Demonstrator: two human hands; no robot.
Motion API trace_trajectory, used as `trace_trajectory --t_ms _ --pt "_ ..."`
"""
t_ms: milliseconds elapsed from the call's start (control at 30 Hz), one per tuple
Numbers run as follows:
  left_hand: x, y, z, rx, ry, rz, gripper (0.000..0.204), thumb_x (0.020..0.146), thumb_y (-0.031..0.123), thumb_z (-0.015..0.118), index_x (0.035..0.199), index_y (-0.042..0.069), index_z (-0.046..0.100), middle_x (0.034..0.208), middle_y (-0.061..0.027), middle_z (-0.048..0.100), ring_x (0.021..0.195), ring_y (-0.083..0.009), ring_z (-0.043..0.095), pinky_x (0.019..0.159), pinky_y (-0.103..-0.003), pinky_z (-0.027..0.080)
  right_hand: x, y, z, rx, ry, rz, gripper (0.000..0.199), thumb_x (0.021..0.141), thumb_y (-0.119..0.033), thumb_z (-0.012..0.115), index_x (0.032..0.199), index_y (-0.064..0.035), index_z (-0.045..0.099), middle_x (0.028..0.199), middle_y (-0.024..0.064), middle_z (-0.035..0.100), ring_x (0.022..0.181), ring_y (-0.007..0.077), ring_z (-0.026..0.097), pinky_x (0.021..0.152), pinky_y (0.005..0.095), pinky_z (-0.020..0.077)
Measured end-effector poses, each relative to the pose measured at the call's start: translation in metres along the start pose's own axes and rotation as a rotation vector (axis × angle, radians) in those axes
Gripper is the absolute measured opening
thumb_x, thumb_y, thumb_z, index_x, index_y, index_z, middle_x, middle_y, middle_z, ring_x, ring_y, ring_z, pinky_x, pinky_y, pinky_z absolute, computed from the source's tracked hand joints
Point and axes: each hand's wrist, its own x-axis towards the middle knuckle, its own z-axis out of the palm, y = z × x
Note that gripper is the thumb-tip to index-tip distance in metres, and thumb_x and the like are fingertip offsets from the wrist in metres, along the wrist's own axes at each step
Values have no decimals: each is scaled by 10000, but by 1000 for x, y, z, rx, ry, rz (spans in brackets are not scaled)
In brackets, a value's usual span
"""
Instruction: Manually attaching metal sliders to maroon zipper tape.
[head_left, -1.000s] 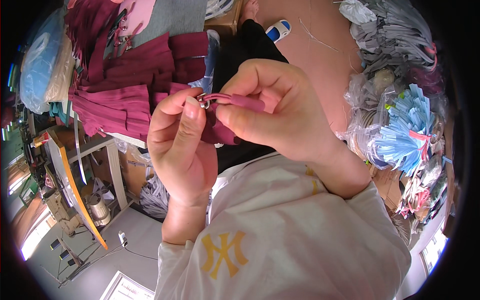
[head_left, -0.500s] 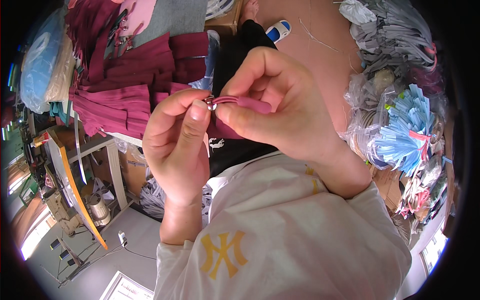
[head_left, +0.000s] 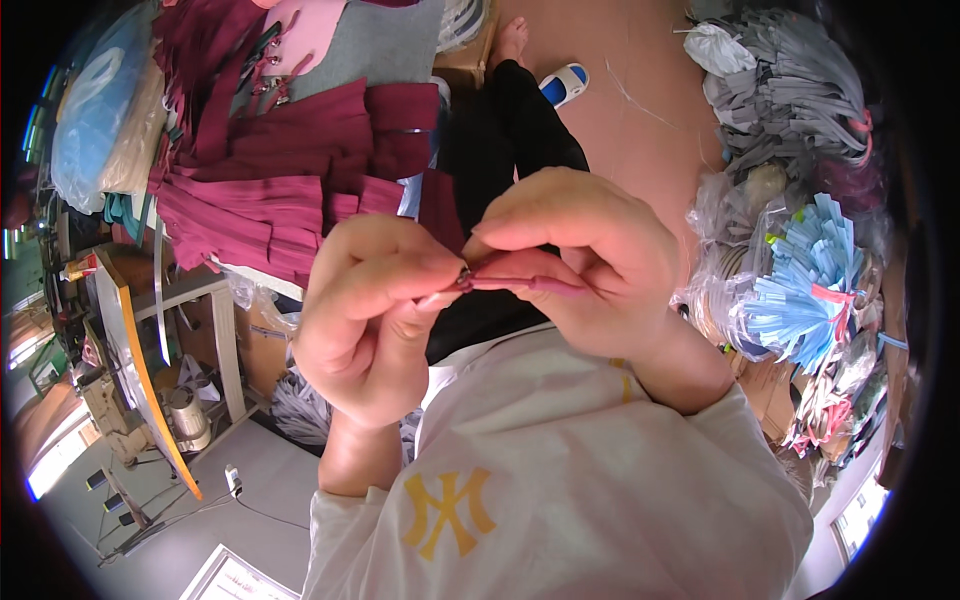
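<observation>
Close in front of my body, my left hand (head_left: 370, 325) pinches a small metal zipper slider (head_left: 464, 280) between thumb and fingertips. From the slider a pink corded zipper pull (head_left: 556, 287) runs to the right, its thin cord stretched out straight. My right hand (head_left: 595, 255) is closed around the pull, with fingers curled and bent over it. The fingertips hide part of the slider. A large pile of burgundy zipper tapes (head_left: 280, 160) lies to the left, beyond my left hand.
More metal sliders with pulls (head_left: 272, 70) lie on a pink sheet on the grey table (head_left: 390, 45). Bundles of grey strips (head_left: 790, 90) and light blue strips (head_left: 810, 285) stand at the right among plastic bags. A slipper (head_left: 565, 85) rests on the floor.
Both hands have come lower and nearer my body, still holding the slider and pull. My right hand has turned, its fingers now bent over the pull.
</observation>
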Motion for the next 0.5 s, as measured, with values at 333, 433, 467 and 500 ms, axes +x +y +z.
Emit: trace_trajectory --t_ms 333,433,467,500 --pt "3 -1 -2 25 -73 180 101 873 23 660 972 9 653 887 -121 634 747 -222 606 626 -313 478 7 1 -10 -57 -145 -249 197 726 42 728 904 -11 664 849 109 629 722 199 628 607 278 509" --pt "4 5 -2 31 -62 141 110 861 23 668 970 19 655 890 -109 646 760 -226 604 635 -328 480 6 2 -9 -51 -152 -293 176 744 38 709 906 -11 661 849 115 630 718 206 622 598 278 500" --pt "6 6 -3 30 -96 167 118 848 21 674 965 23 656 889 -105 649 760 -224 605 640 -336 488 6 2 -9 -51 -152 -292 176 744 38 709 906 -11 661 849 115 630 718 206 622 598 278 500" --pt "7 6 -3 31 -130 194 127 835 18 679 959 26 656 887 -101 651 760 -222 605 646 -343 497 6 1 -9 -36 -160 -291 178 743 37 711 906 -9 656 852 114 631 719 208 621 598 277 498"
